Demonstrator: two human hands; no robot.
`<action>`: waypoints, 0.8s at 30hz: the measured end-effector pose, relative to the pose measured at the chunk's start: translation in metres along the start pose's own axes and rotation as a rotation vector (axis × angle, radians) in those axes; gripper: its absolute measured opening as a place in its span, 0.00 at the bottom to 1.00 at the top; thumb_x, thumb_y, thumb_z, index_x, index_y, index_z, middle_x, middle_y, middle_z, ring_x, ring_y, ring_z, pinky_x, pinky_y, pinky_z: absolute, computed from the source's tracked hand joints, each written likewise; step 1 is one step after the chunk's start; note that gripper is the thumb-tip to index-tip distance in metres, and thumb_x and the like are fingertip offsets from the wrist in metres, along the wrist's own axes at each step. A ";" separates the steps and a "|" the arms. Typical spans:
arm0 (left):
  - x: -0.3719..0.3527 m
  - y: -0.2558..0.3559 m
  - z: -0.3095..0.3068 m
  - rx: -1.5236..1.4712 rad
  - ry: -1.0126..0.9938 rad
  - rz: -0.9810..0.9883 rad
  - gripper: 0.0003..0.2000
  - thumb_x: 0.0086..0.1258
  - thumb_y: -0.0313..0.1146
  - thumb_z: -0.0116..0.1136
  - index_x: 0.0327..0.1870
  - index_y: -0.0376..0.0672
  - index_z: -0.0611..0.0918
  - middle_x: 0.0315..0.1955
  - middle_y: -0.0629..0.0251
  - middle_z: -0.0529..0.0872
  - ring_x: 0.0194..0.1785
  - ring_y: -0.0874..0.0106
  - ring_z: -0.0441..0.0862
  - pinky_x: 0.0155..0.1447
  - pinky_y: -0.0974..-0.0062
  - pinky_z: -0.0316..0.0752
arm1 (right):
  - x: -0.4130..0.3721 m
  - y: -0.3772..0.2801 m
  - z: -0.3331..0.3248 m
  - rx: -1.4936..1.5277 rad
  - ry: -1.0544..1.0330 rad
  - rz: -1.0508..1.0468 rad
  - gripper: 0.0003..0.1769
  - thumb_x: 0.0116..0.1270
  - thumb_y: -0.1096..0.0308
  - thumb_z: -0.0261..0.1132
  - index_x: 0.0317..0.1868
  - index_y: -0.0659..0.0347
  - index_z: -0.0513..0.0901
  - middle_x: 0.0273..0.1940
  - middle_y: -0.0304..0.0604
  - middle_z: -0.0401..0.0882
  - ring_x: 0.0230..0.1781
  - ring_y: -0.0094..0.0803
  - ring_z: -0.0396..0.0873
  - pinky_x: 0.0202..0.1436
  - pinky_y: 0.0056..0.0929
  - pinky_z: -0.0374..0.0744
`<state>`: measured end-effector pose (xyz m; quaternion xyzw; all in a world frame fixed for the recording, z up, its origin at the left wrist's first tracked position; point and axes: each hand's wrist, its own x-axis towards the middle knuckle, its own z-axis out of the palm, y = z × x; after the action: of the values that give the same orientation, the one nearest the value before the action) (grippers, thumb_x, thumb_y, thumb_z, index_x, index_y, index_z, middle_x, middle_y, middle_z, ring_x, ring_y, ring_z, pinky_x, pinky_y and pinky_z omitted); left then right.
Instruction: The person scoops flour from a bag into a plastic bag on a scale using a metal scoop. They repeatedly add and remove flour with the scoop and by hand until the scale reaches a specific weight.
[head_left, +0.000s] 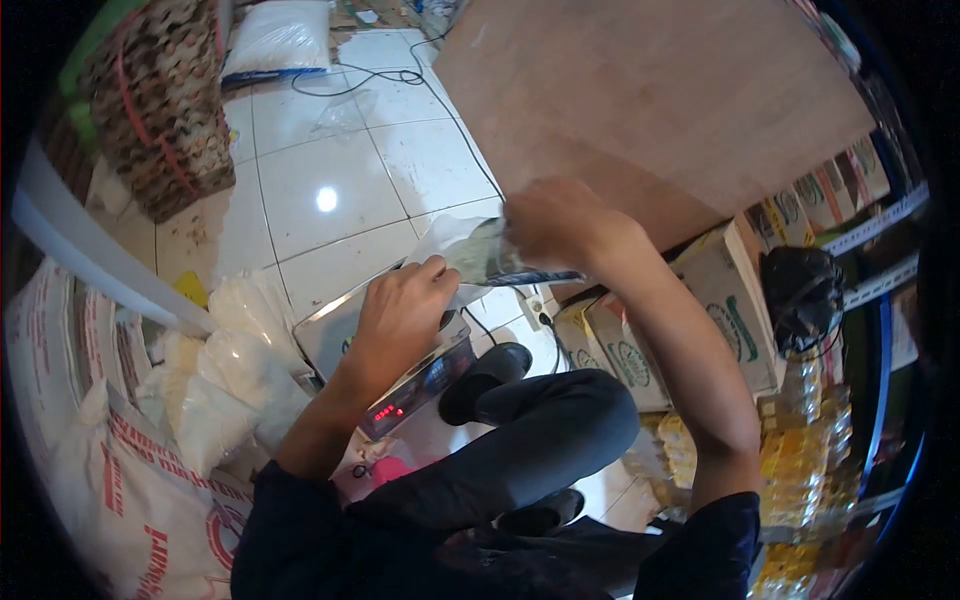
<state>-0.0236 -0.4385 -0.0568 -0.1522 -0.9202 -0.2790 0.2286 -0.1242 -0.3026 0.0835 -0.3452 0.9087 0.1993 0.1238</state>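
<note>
My left hand [405, 305] is curled, knuckles up, with its fingers gripping the near-left edge of a plastic bag [482, 250]. My right hand [558, 222] is at the bag's other end, the wrist bent and the fingers turned down toward it; it is so blurred that I cannot tell whether they are closed on the plastic. The bag lies between my two hands, beside the far right end of the digital scale [335, 330] in front of me, and I cannot make out whether any of it rests there. Its film is thin and see-through, whitish and crumpled toward the left, with a dull grey-green patch in the middle and a dark, bluish strip along its lower edge that reaches past my right hand. What makes the green patch is too smeared to name. The scale has a shiny metal rim, and red digits glow on its display [388, 412], too small for me to read surely. To my left, clear bags of white contents [240, 370] bulge next to the scale, with a red-printed white sack [165, 520] nearer me. Past my right hand, a broad brown board [660, 100] slants over the white tiles [320, 240].
</note>
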 end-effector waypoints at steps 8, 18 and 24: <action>-0.001 -0.006 -0.001 0.026 0.022 -0.012 0.02 0.62 0.27 0.57 0.34 0.41 0.80 0.31 0.60 0.78 0.35 0.58 0.81 0.39 0.62 0.75 | -0.022 -0.003 -0.022 -0.075 0.111 0.099 0.13 0.53 0.69 0.61 0.35 0.66 0.86 0.35 0.57 0.84 0.38 0.47 0.84 0.44 0.39 0.81; 0.000 -0.008 -0.007 0.004 0.003 -0.043 0.03 0.65 0.29 0.57 0.34 0.42 0.81 0.31 0.60 0.80 0.34 0.57 0.81 0.39 0.64 0.75 | -0.186 0.113 0.009 0.382 0.335 0.305 0.17 0.69 0.63 0.57 0.49 0.68 0.79 0.42 0.48 0.79 0.43 0.33 0.78 0.49 0.29 0.74; 0.030 -0.028 -0.016 -0.095 0.129 -0.277 0.11 0.64 0.39 0.63 0.42 0.44 0.84 0.29 0.61 0.84 0.29 0.67 0.81 0.36 0.72 0.73 | -0.409 0.184 0.124 0.257 0.623 0.708 0.20 0.75 0.62 0.53 0.62 0.64 0.73 0.60 0.49 0.74 0.62 0.35 0.71 0.64 0.32 0.69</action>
<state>-0.0547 -0.4654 -0.0425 -0.0163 -0.9016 -0.3602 0.2391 0.0608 0.1146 0.1723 -0.0399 0.9814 0.0025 -0.1880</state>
